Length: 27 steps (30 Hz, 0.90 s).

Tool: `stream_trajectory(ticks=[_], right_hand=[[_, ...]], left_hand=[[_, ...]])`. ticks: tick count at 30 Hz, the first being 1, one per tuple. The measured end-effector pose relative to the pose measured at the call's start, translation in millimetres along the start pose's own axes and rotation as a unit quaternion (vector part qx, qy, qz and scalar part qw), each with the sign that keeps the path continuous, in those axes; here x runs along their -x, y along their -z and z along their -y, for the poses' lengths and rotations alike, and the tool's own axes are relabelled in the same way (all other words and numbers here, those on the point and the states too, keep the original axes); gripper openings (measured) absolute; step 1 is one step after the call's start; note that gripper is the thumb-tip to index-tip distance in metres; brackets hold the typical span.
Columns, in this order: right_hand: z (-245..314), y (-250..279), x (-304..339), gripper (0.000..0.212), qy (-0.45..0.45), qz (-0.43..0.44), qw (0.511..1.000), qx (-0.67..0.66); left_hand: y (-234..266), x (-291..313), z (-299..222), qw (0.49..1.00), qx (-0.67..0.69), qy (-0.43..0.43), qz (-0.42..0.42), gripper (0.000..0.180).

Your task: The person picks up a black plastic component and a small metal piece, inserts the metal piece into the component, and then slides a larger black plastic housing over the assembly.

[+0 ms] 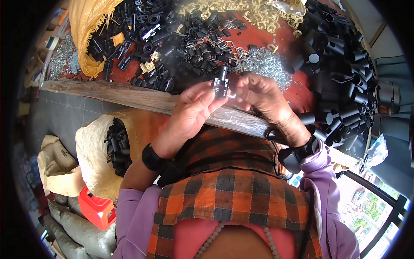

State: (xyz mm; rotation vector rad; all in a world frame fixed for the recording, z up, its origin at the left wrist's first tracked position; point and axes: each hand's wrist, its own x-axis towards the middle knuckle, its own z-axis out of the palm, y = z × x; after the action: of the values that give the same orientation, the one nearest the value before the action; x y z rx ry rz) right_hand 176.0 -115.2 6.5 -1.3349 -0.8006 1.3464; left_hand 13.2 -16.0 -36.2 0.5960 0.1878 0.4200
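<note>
Red worktop (302, 97) ahead of me, wooden edge (108, 94) nearest, parts heaped across it. Far left: small silver hardware (62, 58), then a yellow woven sack (92, 26). Down on the floor side, a pale sack (92, 151) with its mouth open on black parts, red plastic container (95, 209) below it.

Left hand (192, 110): thumb against fingers, pinching a small black fitting (221, 87). Fitting is mid-view, held up around the wooden edge, with black clips (205, 54) heaped beyond it.

Doing this well, my take: pinch only the blocky body, leave stem and near face clear, firm but no squeeze. Steady the left wrist, bring right fingertips in square to the fitting, work in good light; there's glare on the fingers.

Orientation: long axis runs near and far in my view, close to upright, top leaning slightly right. Narrow round stem points away from me; wider body is at the fingertips.

Right hand (263, 97): fingers curled, just beside the fitting. Small pale bit (232, 96) at the fingertips; can't tell what it is or if it's gripped.

Past that: loose silver pieces (267, 67), then black tubes (336, 45) along the right.
</note>
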Motion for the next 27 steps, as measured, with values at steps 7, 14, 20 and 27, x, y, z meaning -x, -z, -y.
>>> stream_trajectory(ticks=[7, 14, 20, 27], right_hand=[[0, 1, 2, 0.011, 0.043, -0.004, 0.998, 0.050], [2, -1, 5, 0.010, 0.132, -0.063, 0.983, 0.106], [10, -14, 5, 0.011, 0.212, -0.047, 0.944, 0.248], [7, -17, 3, 0.012, 0.306, -0.058, 0.868, 0.387]], left_hand=[[-7, -1, -2, 0.999, -0.019, -0.001, -0.029, 0.028], [-14, -1, -12, 0.996, -0.038, 0.067, -0.044, 0.028], [-10, -1, -12, 0.995, -0.039, 0.081, -0.040, 0.029], [-8, -1, -12, 0.995, -0.018, 0.096, -0.037, 0.027]])
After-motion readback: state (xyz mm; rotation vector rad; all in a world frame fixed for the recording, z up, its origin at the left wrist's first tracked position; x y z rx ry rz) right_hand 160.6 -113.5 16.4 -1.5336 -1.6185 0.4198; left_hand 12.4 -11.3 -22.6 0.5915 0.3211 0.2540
